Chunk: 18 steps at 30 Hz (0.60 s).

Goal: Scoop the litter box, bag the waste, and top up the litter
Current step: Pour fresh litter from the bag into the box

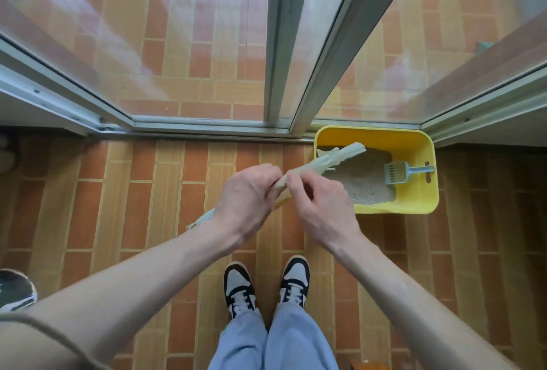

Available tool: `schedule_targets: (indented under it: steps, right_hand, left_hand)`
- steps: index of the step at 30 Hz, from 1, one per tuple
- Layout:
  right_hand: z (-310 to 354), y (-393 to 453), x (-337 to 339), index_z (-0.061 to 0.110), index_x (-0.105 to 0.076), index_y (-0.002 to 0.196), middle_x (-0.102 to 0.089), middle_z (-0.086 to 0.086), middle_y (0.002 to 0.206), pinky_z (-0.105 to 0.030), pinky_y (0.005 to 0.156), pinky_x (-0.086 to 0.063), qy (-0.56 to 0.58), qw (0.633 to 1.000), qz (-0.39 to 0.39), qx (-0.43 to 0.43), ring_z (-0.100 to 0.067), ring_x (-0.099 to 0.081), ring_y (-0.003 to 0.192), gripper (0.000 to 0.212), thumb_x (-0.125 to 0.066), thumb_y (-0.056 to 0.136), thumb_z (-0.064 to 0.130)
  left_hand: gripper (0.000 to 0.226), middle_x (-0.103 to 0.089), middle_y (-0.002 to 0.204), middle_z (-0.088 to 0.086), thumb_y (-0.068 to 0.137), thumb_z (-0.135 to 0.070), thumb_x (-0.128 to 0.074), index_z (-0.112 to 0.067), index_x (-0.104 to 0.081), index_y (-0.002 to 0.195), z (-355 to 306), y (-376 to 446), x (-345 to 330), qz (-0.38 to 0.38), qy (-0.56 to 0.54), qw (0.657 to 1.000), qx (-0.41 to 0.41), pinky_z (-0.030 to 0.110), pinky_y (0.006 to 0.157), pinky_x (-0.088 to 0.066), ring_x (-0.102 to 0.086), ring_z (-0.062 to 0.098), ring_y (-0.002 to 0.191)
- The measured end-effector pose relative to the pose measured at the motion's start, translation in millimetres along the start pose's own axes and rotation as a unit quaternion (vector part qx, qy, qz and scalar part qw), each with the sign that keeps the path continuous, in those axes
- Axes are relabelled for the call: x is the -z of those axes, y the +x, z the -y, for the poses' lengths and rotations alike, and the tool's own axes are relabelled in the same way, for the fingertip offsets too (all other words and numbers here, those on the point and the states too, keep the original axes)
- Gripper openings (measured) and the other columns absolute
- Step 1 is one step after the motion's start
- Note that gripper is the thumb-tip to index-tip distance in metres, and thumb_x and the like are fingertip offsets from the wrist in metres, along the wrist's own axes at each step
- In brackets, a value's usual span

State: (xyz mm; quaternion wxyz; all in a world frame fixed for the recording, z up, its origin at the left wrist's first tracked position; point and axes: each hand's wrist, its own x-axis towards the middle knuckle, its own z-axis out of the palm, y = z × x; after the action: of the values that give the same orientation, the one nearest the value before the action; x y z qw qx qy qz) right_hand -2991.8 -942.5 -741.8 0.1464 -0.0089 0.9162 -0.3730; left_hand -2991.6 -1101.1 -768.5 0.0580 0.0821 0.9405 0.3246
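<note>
A pale, rolled-up plastic bag (331,159) stretches diagonally across the middle of the head view. My left hand (247,196) grips its middle, and my right hand (321,207) pinches it beside the left with thumb and fingers. One end of the bag reaches over the yellow litter box (414,144), which stands on the floor at the right against the window frame. Grey litter (362,183) fills the box's bottom. A light blue slotted scoop (398,173) lies on the litter, its handle toward the right wall.
Brick-pattern floor tiles (142,192) spread all around. A glass window with a metal frame (284,44) closes off the front. My two black-and-white sneakers (266,284) stand below my hands. Another shoe (16,289) shows at the left edge. An orange object (371,366) peeks in at the bottom.
</note>
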Motion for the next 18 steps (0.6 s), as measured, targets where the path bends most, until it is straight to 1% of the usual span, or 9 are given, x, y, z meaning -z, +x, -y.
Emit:
schedule_targets:
  steps: [2,4,6,9,11,13,14,16,18]
  right_hand:
    - [-13,13,13,0.016,-0.059,0.092,-0.062,0.000,0.084,-0.032,0.068,-0.043,-0.053,0.993,-0.079,0.075,-0.016,-0.054,0.080,0.030,-0.041,0.098,0.039]
    - [-31,31,28,0.013,-0.059,0.114,-0.062,-0.006,0.114,-0.040,0.091,-0.045,-0.135,0.979,-0.083,0.132,-0.024,-0.051,0.109,0.036,-0.050,0.087,0.036]
    - [-44,50,44,0.019,-0.050,0.135,-0.054,-0.003,0.137,-0.046,0.108,-0.037,-0.181,0.972,-0.002,0.152,-0.027,-0.042,0.133,0.057,-0.059,0.080,0.033]
    - [-54,75,58,0.029,-0.046,0.142,-0.056,0.001,0.141,-0.048,0.115,-0.031,-0.252,0.949,0.127,0.144,-0.025,-0.044,0.136,0.065,-0.069,0.082,0.030]
    - [-54,88,62,0.029,-0.057,0.135,-0.065,0.003,0.132,-0.042,0.105,-0.041,-0.305,0.926,0.164,0.153,-0.024,-0.056,0.124,0.047,-0.070,0.090,0.033]
    - [-47,97,62,0.024,-0.071,0.120,-0.072,0.003,0.118,-0.033,0.085,-0.048,-0.326,0.916,0.164,0.165,-0.023,-0.065,0.110,0.025,-0.065,0.097,0.032]
    - [-44,99,60,0.024,-0.075,0.115,-0.074,0.004,0.114,-0.031,0.079,-0.050,-0.330,0.913,0.156,0.180,-0.021,-0.067,0.106,0.021,-0.064,0.098,0.030]
    - [-33,100,51,0.027,-0.078,0.111,-0.076,0.009,0.107,-0.025,0.068,-0.049,-0.330,0.908,0.139,0.219,-0.017,-0.070,0.098,0.018,-0.065,0.098,0.029]
    - [-19,98,38,0.029,-0.079,0.106,-0.077,0.010,0.098,-0.020,0.056,-0.041,-0.322,0.905,0.134,0.245,-0.016,-0.071,0.088,0.016,-0.067,0.096,0.030]
  left_hand:
    - [0.026,-0.053,0.071,-0.012,0.098,-0.022,-0.069,-0.023,-0.056,0.076,5,-4,13,-0.006,0.009,1.000,-0.006,0.024,0.051,-0.038,-0.048,0.010,0.059]
    - [0.022,-0.052,0.072,-0.015,0.097,-0.022,-0.071,-0.023,-0.060,0.078,8,-12,23,-0.012,0.009,1.000,-0.010,0.016,0.052,-0.032,-0.046,0.004,0.059]
    - [0.019,-0.052,0.073,-0.016,0.098,-0.024,-0.069,-0.022,-0.061,0.081,9,-19,31,-0.022,0.006,1.000,-0.005,0.009,0.053,-0.030,-0.043,-0.002,0.058]
    - [0.019,-0.052,0.074,-0.016,0.101,-0.025,-0.065,-0.021,-0.062,0.083,12,-24,46,-0.044,0.002,0.999,0.017,0.006,0.051,-0.030,-0.042,-0.008,0.059]
    - [0.020,-0.049,0.073,-0.017,0.101,-0.026,-0.064,-0.022,-0.062,0.082,16,-28,59,-0.053,0.006,0.998,0.023,0.006,0.051,-0.028,-0.041,-0.010,0.058]
    - [0.020,-0.048,0.073,-0.019,0.101,-0.028,-0.063,-0.022,-0.064,0.082,25,-33,71,-0.057,0.014,0.998,0.026,0.006,0.051,-0.027,-0.041,-0.006,0.056]
    - [0.022,-0.050,0.073,-0.018,0.102,-0.030,-0.060,-0.021,-0.065,0.083,31,-36,77,-0.057,0.018,0.998,0.032,0.006,0.051,-0.028,-0.043,-0.002,0.056]
    - [0.025,-0.060,0.077,-0.015,0.103,-0.034,-0.056,-0.019,-0.071,0.089,51,-42,88,-0.050,0.017,0.998,0.047,0.009,0.053,-0.037,-0.053,0.003,0.061]
    - [0.023,-0.068,0.084,-0.013,0.103,-0.035,-0.058,-0.020,-0.075,0.097,76,-50,101,-0.044,0.011,0.997,0.061,0.024,0.054,-0.051,-0.062,0.007,0.066]
